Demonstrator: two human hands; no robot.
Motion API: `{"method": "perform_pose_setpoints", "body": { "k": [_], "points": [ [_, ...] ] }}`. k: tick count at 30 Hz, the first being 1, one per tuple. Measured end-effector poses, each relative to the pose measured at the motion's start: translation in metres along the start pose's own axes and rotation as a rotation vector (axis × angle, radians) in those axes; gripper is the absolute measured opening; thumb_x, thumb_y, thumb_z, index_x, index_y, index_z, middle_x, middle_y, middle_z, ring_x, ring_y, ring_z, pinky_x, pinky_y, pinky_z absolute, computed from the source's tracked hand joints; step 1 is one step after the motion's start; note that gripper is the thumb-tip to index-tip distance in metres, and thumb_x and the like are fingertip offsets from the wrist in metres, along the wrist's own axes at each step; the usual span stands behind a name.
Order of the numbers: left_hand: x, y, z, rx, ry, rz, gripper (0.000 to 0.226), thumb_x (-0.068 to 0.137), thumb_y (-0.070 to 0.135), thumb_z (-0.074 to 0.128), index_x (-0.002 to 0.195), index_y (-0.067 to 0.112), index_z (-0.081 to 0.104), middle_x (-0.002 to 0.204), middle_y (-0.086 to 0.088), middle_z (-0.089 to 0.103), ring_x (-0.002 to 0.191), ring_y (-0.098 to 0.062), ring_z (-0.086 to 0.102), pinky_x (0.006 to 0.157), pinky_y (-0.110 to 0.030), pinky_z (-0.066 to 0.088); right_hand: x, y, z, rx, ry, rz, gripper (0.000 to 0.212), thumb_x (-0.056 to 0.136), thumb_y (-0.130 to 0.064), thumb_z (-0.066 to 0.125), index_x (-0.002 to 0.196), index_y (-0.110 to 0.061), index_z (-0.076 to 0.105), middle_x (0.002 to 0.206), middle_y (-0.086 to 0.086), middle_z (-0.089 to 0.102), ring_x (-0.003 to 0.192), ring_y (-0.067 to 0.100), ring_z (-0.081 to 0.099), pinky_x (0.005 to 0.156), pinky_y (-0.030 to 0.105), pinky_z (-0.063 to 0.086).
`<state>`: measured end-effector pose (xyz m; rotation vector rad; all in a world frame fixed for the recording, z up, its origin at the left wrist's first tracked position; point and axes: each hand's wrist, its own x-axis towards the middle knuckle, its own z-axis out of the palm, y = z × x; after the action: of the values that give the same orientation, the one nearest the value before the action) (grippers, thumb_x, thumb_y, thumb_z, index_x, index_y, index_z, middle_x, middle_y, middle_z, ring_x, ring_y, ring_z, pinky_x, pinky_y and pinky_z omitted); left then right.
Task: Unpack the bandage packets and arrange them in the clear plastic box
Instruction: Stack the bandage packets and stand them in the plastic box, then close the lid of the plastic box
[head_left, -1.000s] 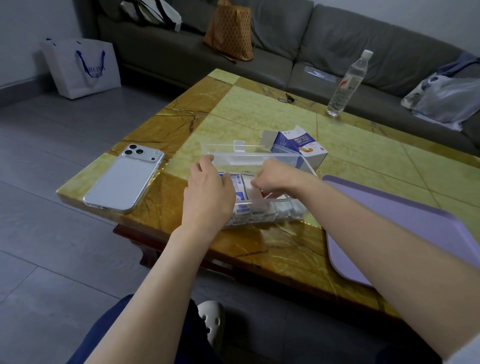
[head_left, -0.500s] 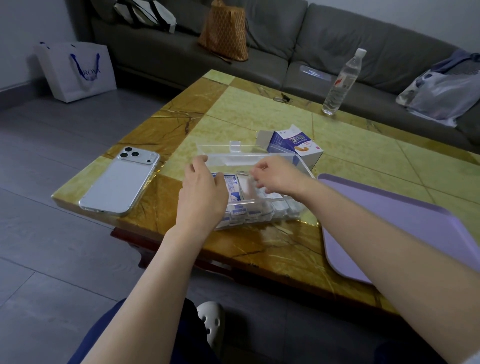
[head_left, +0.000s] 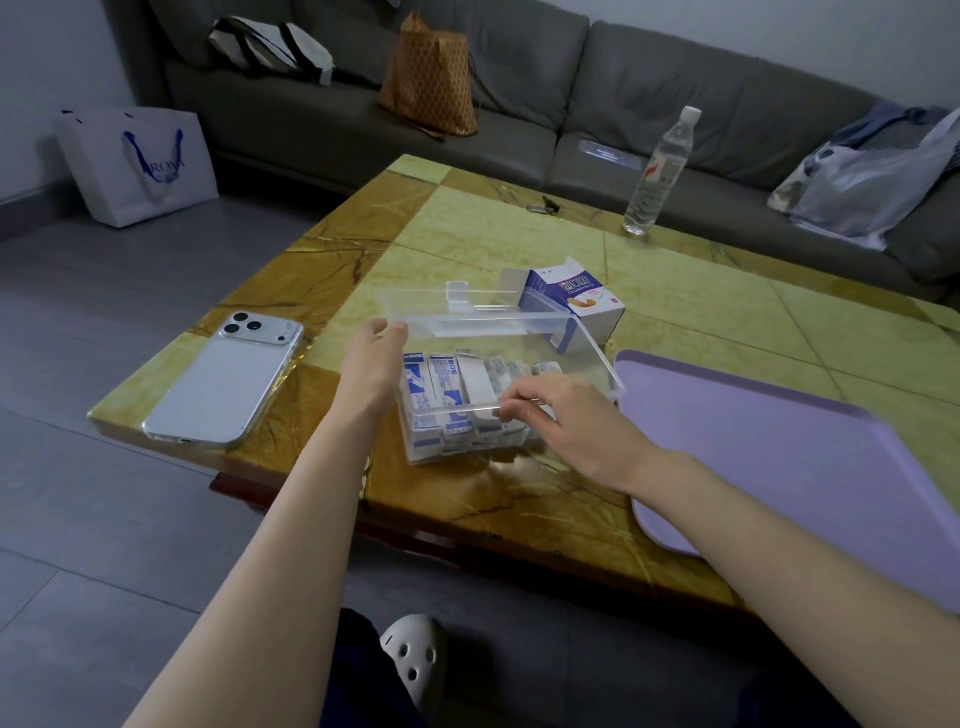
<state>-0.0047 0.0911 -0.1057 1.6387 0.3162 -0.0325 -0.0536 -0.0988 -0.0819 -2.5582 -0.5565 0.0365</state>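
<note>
On the marble counter (head_left: 519, 234), a phone (head_left: 218, 384) lies left. My left hand (head_left: 371, 364) grips the clear plastic box (head_left: 597, 356) at its left end. Bandage packets (head_left: 452, 384) stand rowed inside, and my right hand (head_left: 545, 421) pinches the near rim. Arranging looks nearly done; next, I'd judge, comes closing the lid (head_left: 467, 309).

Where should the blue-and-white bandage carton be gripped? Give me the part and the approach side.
Take the carton across its two long side walls near the closed right end, coming from above and the right. It lies on its side with its flap open to the left, and the clear plastic box crowds the near side.
</note>
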Motion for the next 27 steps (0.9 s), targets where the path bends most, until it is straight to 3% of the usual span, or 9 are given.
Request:
{"method": "perform_pose_setpoints", "body": {
  "k": [6,11,13,15,17,23,27],
  "points": [
    [-0.002,0.008,-0.002,-0.22,-0.025,-0.038,0.052,0.097,0.017,0.043,0.146,0.017,0.024,0.143,-0.008,0.041,0.12,-0.024,0.046,0.095,-0.037,0.043,0.002,0.005,0.006,0.013,0.068,-0.058,0.017,0.093,-0.019,0.054,0.092,-0.011,0.07,0.09,-0.002,0.067,0.08,0.002,0.044,0.076,0.011,0.033],
    [0.001,0.011,-0.005,-0.226,-0.044,0.083,0.058,0.095,0.004,0.043,0.148,0.014,0.02,0.144,-0.007,0.04,0.122,-0.02,0.044,0.106,-0.041,0.036,0.001,0.005,0.007,-0.014,0.09,-0.087,0.017,0.092,-0.021,0.056,0.091,-0.012,0.071,0.09,-0.001,0.068,0.08,0.003,0.041,0.075,0.01,0.032],
    [0.003,0.011,-0.007,-0.203,-0.055,0.138,0.061,0.093,0.0,0.044,0.148,0.015,0.02,0.142,-0.005,0.042,0.124,-0.019,0.044,0.101,-0.034,0.039,0.0,0.004,0.006,-0.016,0.089,-0.093,0.018,0.092,-0.022,0.056,0.093,-0.012,0.071,0.091,-0.001,0.068,0.08,0.004,0.04,0.075,0.013,0.032],
    [0.003,0.011,-0.01,-0.164,-0.055,0.207,0.062,0.091,-0.003,0.046,0.146,0.018,0.025,0.137,-0.002,0.045,0.122,-0.017,0.045,0.085,-0.022,0.045,-0.002,0.004,0.005,-0.011,0.092,-0.092,0.019,0.091,-0.023,0.056,0.095,-0.013,0.071,0.092,-0.001,0.068,0.083,0.007,0.042,0.076,0.018,0.034],
    [0.003,0.012,-0.013,-0.12,-0.028,0.296,0.059,0.09,-0.003,0.047,0.142,0.021,0.033,0.131,0.0,0.047,0.119,-0.014,0.046,0.074,-0.018,0.046,-0.002,0.004,0.005,-0.018,0.112,-0.079,0.02,0.091,-0.025,0.057,0.097,-0.014,0.072,0.094,-0.001,0.069,0.088,0.01,0.047,0.081,0.024,0.038],
    [-0.02,0.012,-0.011,0.237,0.094,0.657,0.041,0.089,-0.003,0.049,0.121,0.023,0.05,0.122,0.01,0.048,0.121,-0.01,0.04,0.101,-0.033,0.035,-0.011,0.0,0.016,-0.113,0.381,-0.087,0.014,0.085,-0.024,0.067,0.094,-0.016,0.072,0.091,-0.003,0.07,0.091,0.015,0.059,0.083,0.033,0.049],
    [-0.039,0.007,-0.014,0.393,0.1,0.713,0.048,0.084,-0.013,0.047,0.109,0.028,0.053,0.116,0.015,0.043,0.119,-0.005,0.033,0.107,-0.04,0.029,-0.029,-0.001,0.016,-0.227,0.505,-0.137,0.014,0.08,-0.012,0.072,0.093,-0.017,0.07,0.089,-0.005,0.07,0.087,0.013,0.064,0.069,0.023,0.051]
  ]
}}
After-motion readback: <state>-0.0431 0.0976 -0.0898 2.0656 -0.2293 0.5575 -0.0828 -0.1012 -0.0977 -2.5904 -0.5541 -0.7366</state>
